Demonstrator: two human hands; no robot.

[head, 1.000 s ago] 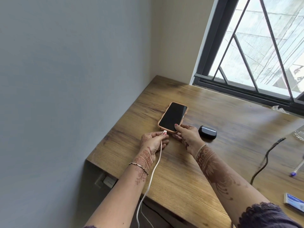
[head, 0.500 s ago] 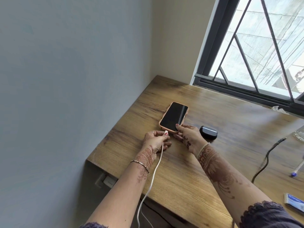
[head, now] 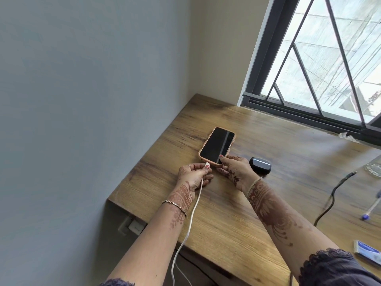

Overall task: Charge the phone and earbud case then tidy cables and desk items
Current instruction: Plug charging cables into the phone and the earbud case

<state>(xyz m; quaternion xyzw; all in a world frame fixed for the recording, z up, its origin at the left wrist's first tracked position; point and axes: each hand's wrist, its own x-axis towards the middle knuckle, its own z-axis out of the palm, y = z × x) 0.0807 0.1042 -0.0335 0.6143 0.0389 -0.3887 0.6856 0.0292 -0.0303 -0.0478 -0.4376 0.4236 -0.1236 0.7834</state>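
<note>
A phone (head: 216,145) in a peach case lies face up on the wooden desk (head: 226,213), screen dark. My left hand (head: 194,175) pinches the plug of a white charging cable (head: 192,213) right at the phone's near edge. My right hand (head: 235,169) grips the phone's near right corner, thumb on the screen. A dark earbud case (head: 260,165) sits shut on the desk just right of my right hand. Whether the plug is seated in the port is hidden.
A black cable (head: 332,199) lies loose at the right, with a pen (head: 371,209) and a blue-and-white packet (head: 369,251) beyond it. A glass object (head: 374,168) shows at the right edge. A wall socket (head: 134,226) sits below the desk's left edge. The window frame (head: 309,114) borders the back.
My left hand has brought the white plug forward up to the phone's near edge. My right hand has stayed on the phone's corner.
</note>
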